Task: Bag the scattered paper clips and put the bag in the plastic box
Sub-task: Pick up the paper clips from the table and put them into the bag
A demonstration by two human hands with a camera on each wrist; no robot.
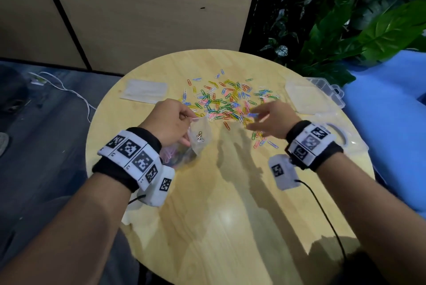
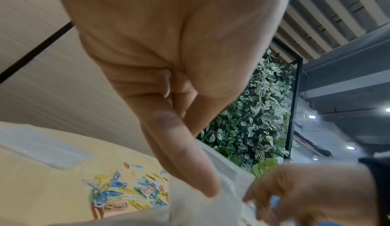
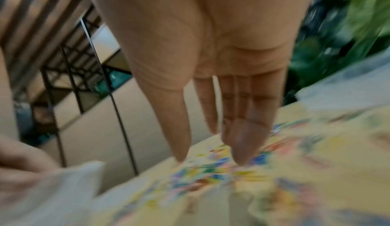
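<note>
Paper clips (image 1: pixel 227 98) lie in a bright heap of blue, green, yellow, red and pink across the round wooden surface (image 1: pixel 230 204). I see my left hand (image 1: pixel 170 121) pinching the clear bag (image 1: pixel 199 137), which has a few clips inside. My right hand (image 1: pixel 272 121) hovers over the heap, fingers straight and loose. A clear plastic box (image 1: pixel 306 98) sits beside the heap on the right.

Both forearms bare. Left wrist (image 1: pixel 129 160) and right wrist (image 1: pixel 313 144): black cuff under a white band of square black-and-white fiducial tags. White camera box (image 1: pixel 284 173) with its own tag under each, thin black cable (image 1: pixel 322 211) trailing back.
</note>
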